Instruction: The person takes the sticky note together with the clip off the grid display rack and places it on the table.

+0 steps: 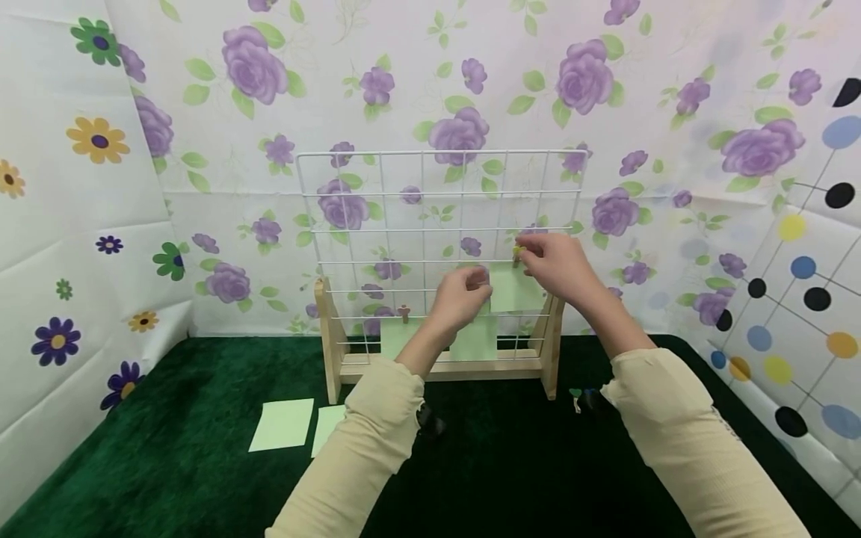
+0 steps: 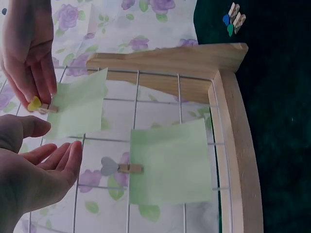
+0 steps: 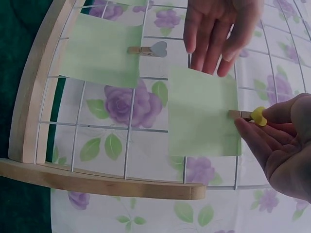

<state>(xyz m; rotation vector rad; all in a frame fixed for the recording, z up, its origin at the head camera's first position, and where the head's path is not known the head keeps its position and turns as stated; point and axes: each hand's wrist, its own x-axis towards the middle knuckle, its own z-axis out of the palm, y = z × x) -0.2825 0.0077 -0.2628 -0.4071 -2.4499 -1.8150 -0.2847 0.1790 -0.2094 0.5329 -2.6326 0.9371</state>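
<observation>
My right hand [image 1: 561, 265] pinches a small wooden clothespin with a yellow heart [image 3: 260, 116] at the top edge of a pale green paper square [image 3: 201, 116]. That square lies against the white wire grid [image 1: 440, 152], on its right side. Close to the square's left edge, my left hand [image 1: 460, 300] has loosely bent fingers and holds nothing. Lower on the grid hangs another green square [image 2: 170, 165], under a clothespin with a grey heart [image 2: 110, 166]. Further left, a third square [image 1: 395, 336] hangs from a reddish-brown clothespin [image 1: 403, 313], partly hidden by my left forearm.
Wooden feet [image 1: 553, 347] hold the grid upright on a dark green cloth [image 1: 168, 448]. Two loose green squares, one at the left [image 1: 282, 424] and one partly behind my left sleeve [image 1: 326, 427], lie there. Clothespins with green and blue hearts [image 2: 237, 22] lie at the right.
</observation>
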